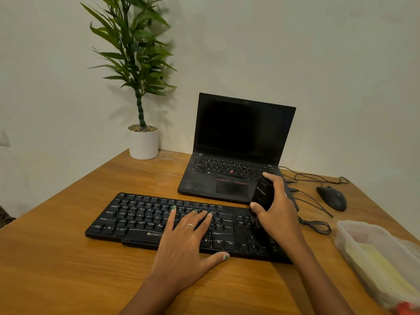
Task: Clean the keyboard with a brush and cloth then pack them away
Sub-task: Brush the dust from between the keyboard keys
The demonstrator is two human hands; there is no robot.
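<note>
I have my left hand [186,242] spread flat on the keyboard [181,223], fingers straight across the middle keys and thumb along its near edge, pinning it to the bench [68,258]. My right hand [276,210] is curled round a black brush [261,198], thumb and fingers gripping its body, with the bristle end pointing down onto the keys at the keyboard's right end, just beside my left fingertips.

I judge I am in the brushing stage. I cannot tell from here how much of the keyboard has been swept. Wiping looks still to come: what seems to be the yellow cloth [381,264] lies inside the clear plastic container [347,233] well off to the right of my right hand, though that corner is blurred. Packing away is also left, since the brush is in my grip and not in the container.

Beyond my hands stands an open laptop [238,144], a mouse [331,197] past my right hand, and a potted plant [143,142] beyond my left.
</note>
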